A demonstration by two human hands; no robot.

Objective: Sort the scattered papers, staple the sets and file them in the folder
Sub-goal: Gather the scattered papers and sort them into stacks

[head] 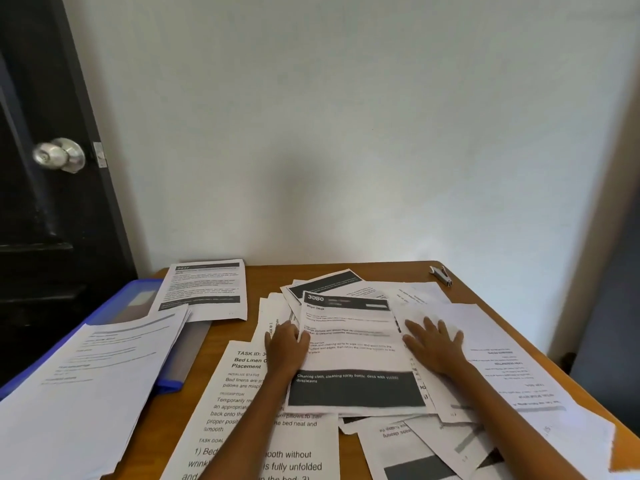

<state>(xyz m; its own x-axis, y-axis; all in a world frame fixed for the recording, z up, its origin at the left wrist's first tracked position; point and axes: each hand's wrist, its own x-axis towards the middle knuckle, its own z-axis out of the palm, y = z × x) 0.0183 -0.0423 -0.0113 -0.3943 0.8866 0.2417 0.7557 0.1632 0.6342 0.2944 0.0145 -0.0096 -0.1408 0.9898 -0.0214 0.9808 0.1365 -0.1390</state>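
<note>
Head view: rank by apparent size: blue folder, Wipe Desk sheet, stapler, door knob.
1. Wipe Desk sheet; blue folder looks similar, but papers cover most of it, so unsure.
2. Door knob.
3. Stapler, farthest away on the table.

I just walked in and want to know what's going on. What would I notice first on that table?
First, the messy heap of printed papers spread over the middle of the wooden table, with two hands on it: the left hand grips the edge of the top sheet, and the right hand lies flat beside it. Next, the blue folder at the left edge, and the small stapler in the far right corner.
</note>
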